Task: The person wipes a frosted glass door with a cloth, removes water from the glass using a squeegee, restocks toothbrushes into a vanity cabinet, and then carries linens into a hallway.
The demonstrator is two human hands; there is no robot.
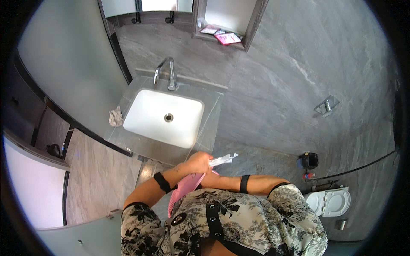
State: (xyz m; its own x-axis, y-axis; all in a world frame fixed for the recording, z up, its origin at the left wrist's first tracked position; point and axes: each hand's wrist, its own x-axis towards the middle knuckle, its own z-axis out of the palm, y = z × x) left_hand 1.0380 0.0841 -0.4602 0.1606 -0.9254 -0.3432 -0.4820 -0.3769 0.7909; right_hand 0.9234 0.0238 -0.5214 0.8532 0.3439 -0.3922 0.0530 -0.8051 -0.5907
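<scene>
My left hand [200, 161] is closed around a crumpled white strip, perhaps paper or plastic wrapping [223, 160], whose end sticks out to the right. Just below it, my right hand [208, 179] is partly hidden behind the left hand and a pink sheet-like object [189, 185]. This pink object has a ridged edge and hangs against my shirt under the left forearm; its exact kind is unclear. The right hand touches it, but its fingers are hidden. Both hands are at the front right corner of the grey washbasin counter [209, 128].
A white sink [166, 112] with a chrome faucet [172, 75] is ahead, beside a crumpled cloth [115, 116]. Pink packets [228, 38] lie in the wall niche. At right are a black bin [309, 160], a red-capped bottle [308, 175] and a toilet [336, 203]. Frosted glass [73, 64] stands left.
</scene>
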